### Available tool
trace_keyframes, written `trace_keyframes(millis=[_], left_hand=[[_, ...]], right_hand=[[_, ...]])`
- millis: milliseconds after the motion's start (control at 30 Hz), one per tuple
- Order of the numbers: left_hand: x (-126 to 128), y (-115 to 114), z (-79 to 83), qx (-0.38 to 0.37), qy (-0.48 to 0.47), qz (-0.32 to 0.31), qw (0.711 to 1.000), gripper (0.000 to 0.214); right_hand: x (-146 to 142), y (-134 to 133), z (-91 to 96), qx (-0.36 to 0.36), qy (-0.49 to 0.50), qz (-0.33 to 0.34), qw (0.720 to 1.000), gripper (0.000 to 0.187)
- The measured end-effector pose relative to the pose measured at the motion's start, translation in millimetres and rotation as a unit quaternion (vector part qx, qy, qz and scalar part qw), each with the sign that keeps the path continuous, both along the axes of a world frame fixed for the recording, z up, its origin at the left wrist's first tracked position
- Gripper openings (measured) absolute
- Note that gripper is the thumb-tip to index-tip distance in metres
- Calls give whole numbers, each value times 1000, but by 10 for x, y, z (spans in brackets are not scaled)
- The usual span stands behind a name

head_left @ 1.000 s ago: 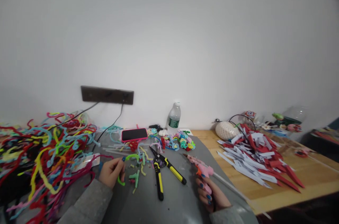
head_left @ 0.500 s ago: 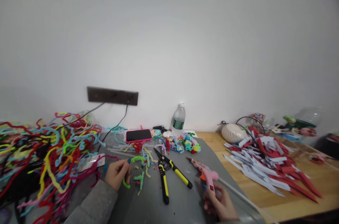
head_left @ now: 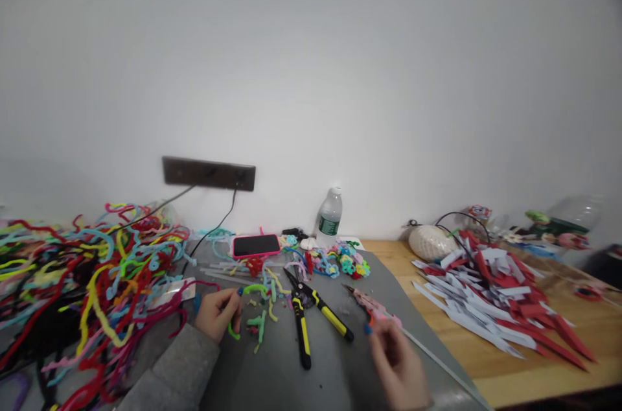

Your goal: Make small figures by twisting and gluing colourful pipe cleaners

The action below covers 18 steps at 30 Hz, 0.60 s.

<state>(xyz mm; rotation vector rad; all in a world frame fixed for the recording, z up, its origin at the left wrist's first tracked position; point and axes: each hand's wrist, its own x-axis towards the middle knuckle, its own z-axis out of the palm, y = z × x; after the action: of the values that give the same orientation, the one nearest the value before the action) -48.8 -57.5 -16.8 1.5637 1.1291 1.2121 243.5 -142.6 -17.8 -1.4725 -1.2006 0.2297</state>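
My left hand [head_left: 216, 314] is closed, its thumb and finger pinching a bright green pipe cleaner [head_left: 254, 288] that curves out to the right; a green end also shows below the fingers. At the right, a pink hot glue gun [head_left: 372, 305] lies on the grey mat, nozzle pointing away and left. My right hand [head_left: 401, 359] is over its handle, fingers curled and tips together. The handle is hidden, so whether I grip it does not show. Between my hands lie yellow-and-black pliers [head_left: 311, 310] with handles spread. Small green scraps [head_left: 260, 327] lie beside my left hand.
A big tangle of coloured pipe cleaners [head_left: 102, 268] covers the left side. Behind are a phone [head_left: 256, 246], a water bottle [head_left: 330, 216] and small coloured pipe-cleaner pieces [head_left: 347, 260]. Red and white strips [head_left: 500, 294] pile up at right on the wooden table [head_left: 549, 369].
My right hand has shifted up and over the glue gun's handle, which was visible in its fingers before. The gun's nozzle stays about where it was. My left hand keeps its pinch.
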Motion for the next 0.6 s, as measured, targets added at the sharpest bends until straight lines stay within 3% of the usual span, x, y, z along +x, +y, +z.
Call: trace_keyframes(millis=[133, 200, 367, 600], left_hand=[[7, 2, -25, 11, 43, -19, 999, 41], [11, 7, -41, 9, 52, -35, 998, 42], [15, 33, -97, -10, 68, -55, 996, 43], [23, 43, -141, -22, 83, -77, 993, 42]], right_hand=[[-624, 197, 21, -46, 11, 202, 978, 16], [-825, 312, 49, -52, 7, 239, 970, 10], [-1032, 623, 121, -39, -18, 253, 967, 4], [-1026, 844, -85, -36, -7, 279, 960, 5]])
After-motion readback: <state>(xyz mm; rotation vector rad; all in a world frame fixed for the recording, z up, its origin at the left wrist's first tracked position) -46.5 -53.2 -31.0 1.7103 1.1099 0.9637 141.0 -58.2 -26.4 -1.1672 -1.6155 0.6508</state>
